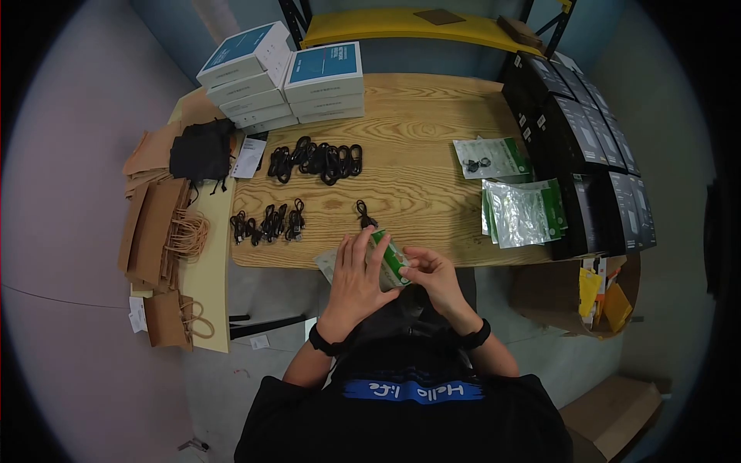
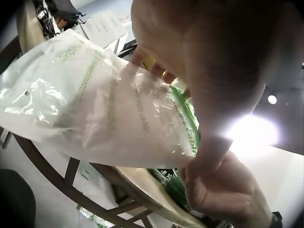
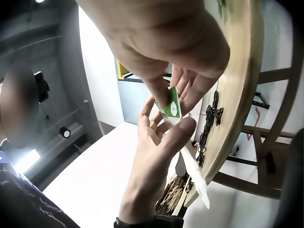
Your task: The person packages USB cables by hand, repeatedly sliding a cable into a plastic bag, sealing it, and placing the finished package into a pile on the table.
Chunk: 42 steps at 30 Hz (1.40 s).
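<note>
Between both hands is a plastic bag [image 1: 394, 262] with a green front, held tilted at the table's front edge. Its pale, translucent back carries green print, and this plastic bag [image 2: 104, 99] fans out in the left wrist view. My left hand [image 1: 352, 284] grips it, fingers on one side and thumb on the other. My right hand [image 1: 438, 284] pinches the green end with thumb and fingers. In the right wrist view the green header [image 3: 172, 105] shows between my right hand [image 3: 175, 42] and left hand [image 3: 154, 154]. One coiled black cable [image 1: 365, 214] lies just beyond my left fingertips.
More coiled cables [image 1: 315, 160] lie in two rows on the left. White boxes [image 1: 324, 81] are stacked behind them. Paper bags [image 1: 158, 231] stand at far left. Green-and-clear bags [image 1: 523, 212] lie at right beside black boxes [image 1: 579, 139]. A carton [image 1: 556, 301] stands below.
</note>
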Each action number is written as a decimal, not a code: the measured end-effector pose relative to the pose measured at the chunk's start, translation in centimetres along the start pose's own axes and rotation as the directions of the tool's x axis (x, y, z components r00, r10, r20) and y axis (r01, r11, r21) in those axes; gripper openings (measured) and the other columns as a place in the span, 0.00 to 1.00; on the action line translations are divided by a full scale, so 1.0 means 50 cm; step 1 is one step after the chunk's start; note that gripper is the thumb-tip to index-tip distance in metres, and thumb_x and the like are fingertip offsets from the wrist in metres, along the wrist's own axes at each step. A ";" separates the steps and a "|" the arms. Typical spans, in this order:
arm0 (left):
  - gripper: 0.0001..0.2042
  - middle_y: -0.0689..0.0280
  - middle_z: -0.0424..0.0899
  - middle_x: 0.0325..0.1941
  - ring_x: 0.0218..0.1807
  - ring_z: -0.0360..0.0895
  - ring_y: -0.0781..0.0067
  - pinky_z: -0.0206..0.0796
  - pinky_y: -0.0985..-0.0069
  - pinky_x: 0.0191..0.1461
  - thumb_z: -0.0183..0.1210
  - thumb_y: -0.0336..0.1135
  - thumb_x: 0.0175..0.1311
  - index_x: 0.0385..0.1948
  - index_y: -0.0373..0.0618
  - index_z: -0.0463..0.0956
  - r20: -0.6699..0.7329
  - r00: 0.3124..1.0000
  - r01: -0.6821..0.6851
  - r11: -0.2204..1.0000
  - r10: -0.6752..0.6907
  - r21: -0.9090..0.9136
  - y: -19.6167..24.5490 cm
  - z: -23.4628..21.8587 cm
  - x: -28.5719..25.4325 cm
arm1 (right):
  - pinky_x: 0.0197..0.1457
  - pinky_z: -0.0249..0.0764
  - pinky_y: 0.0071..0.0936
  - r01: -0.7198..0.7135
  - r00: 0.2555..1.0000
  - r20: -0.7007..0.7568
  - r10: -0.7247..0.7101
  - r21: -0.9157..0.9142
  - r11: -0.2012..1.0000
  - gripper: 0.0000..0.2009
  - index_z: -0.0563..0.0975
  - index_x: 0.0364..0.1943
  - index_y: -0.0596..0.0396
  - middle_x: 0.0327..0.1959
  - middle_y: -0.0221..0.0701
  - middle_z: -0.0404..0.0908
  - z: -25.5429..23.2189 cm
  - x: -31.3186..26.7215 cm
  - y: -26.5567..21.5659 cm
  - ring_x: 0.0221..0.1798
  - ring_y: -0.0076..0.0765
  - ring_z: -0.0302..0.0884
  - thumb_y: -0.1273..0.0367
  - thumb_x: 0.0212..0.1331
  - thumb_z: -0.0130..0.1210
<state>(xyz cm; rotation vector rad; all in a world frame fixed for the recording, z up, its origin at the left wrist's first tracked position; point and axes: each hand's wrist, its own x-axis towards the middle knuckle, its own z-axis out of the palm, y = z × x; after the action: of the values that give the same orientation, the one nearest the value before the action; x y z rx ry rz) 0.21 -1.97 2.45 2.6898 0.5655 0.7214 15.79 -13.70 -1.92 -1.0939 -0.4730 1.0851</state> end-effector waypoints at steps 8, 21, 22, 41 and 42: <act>0.50 0.51 0.60 0.72 0.72 0.62 0.47 0.54 0.48 0.78 0.80 0.46 0.39 0.71 0.53 0.62 0.057 0.998 -0.028 1.000 0.027 0.008 0.009 -0.001 0.003 | 0.43 0.77 0.18 0.063 0.997 0.050 -0.051 -0.276 0.959 0.10 0.84 0.47 0.64 0.35 0.28 0.87 -0.007 0.036 -0.021 0.36 0.18 0.81 0.71 0.68 0.62; 0.41 0.52 0.62 0.66 0.70 0.63 0.43 0.57 0.45 0.76 0.78 0.42 0.40 0.59 0.52 0.65 0.071 0.996 -0.051 0.998 0.048 0.037 0.008 0.016 -0.008 | 0.34 0.79 0.24 0.409 0.883 0.163 -0.440 -0.726 0.552 0.12 0.87 0.42 0.55 0.26 0.32 0.81 0.012 0.023 -0.051 0.30 0.28 0.83 0.80 0.53 0.66; 0.39 0.52 0.63 0.65 0.70 0.63 0.43 0.57 0.45 0.76 0.77 0.41 0.41 0.57 0.51 0.65 0.080 0.996 -0.049 0.998 0.045 0.050 0.012 0.012 -0.005 | 0.33 0.78 0.26 0.437 0.866 0.197 -0.460 -0.745 0.504 0.12 0.87 0.41 0.55 0.27 0.32 0.78 0.011 0.024 -0.050 0.30 0.31 0.83 0.81 0.51 0.65; 0.34 0.51 0.65 0.62 0.64 0.68 0.46 0.58 0.46 0.74 0.75 0.42 0.43 0.52 0.46 0.66 -0.019 0.997 0.077 0.981 -0.074 0.181 -0.033 -0.030 -0.024 | 0.52 0.79 0.38 0.635 0.691 0.638 -0.340 -0.760 -0.136 0.17 0.83 0.49 0.54 0.49 0.37 0.81 0.065 0.191 -0.009 0.52 0.48 0.80 0.78 0.53 0.62; 0.34 0.51 0.65 0.62 0.64 0.68 0.46 0.58 0.46 0.74 0.75 0.42 0.43 0.52 0.46 0.66 -0.027 0.996 0.092 0.978 -0.088 0.189 -0.035 -0.032 -0.027 | 0.52 0.79 0.38 0.617 0.727 0.631 -0.271 -0.774 -0.147 0.16 0.83 0.47 0.54 0.49 0.38 0.81 0.067 0.196 -0.004 0.53 0.48 0.80 0.77 0.51 0.63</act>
<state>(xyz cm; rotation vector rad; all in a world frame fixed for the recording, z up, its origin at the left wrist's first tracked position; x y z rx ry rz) -2.23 -0.74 2.56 2.8111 0.7926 0.7007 17.60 -3.50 -2.06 -1.7492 -1.9581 -0.0237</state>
